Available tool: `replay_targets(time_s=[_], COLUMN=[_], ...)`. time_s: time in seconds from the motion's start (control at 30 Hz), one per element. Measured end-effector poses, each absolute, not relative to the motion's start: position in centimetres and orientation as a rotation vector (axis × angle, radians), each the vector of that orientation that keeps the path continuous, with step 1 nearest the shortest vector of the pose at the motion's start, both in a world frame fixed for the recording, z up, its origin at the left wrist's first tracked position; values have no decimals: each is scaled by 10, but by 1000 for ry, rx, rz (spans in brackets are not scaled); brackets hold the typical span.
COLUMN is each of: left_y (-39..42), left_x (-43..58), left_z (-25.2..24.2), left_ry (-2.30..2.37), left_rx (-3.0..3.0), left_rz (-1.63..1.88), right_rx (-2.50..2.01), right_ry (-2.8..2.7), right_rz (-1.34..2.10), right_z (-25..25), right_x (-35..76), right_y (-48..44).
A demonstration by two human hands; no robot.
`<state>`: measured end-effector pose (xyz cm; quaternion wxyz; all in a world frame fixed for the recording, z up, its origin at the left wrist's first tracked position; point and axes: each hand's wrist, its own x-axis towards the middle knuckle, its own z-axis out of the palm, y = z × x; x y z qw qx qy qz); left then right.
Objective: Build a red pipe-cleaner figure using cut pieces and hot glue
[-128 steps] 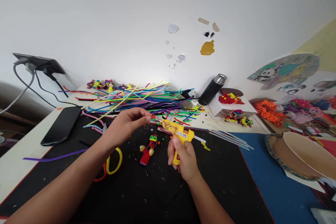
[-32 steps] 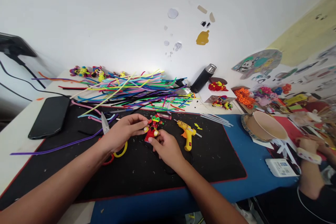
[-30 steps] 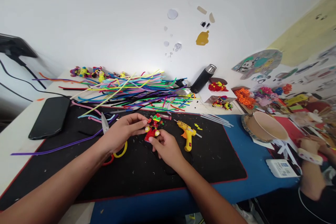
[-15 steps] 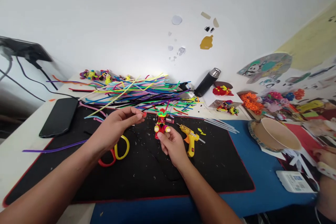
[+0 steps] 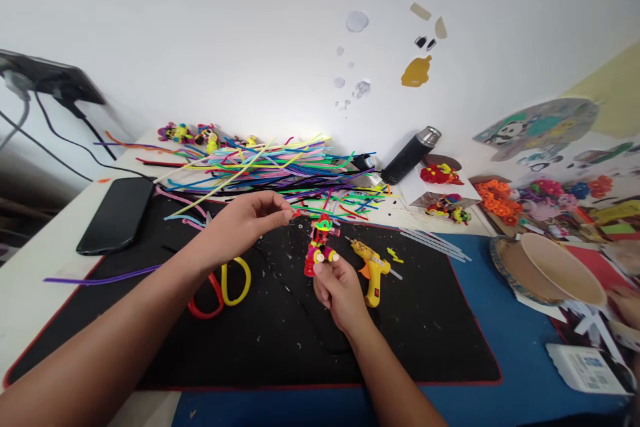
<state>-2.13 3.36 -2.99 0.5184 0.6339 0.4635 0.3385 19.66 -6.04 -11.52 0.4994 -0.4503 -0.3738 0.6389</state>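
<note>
My right hand (image 5: 339,290) holds a small pipe-cleaner figure (image 5: 319,247), red with green and yellow parts, upright above the black mat (image 5: 280,340). My left hand (image 5: 245,223) is raised to the figure's left, its fingertips pinched on a tiny red piece (image 5: 296,213) a short way from the figure's head. A yellow glue gun (image 5: 371,265) lies on the mat just right of my right hand. Scissors (image 5: 223,283) with one red and one yellow handle lie under my left wrist.
A heap of coloured pipe cleaners (image 5: 265,170) fills the back of the table. A black phone (image 5: 116,213) lies at left, a black flask (image 5: 410,155) at back right. Finished craft flowers (image 5: 500,200) and a cardboard bowl (image 5: 555,270) sit right; another person's hand (image 5: 625,303) shows there.
My right hand put the glue gun down on the mat and picked the figure up off it. My left hand, pinching the red piece throughout, has drawn closer to the figure's head.
</note>
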Motion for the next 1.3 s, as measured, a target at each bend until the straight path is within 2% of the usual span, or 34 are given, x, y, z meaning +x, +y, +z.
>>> replay_targets(time_s=[1.3], left_y=[28], left_x=[-6], left_z=[-29], left_ry=[1096], left_rx=[1541], left_rz=[659], right_rx=[-1130], right_ry=[-940], right_rz=[1541], right_z=[-121], right_x=[194], right_y=[-63])
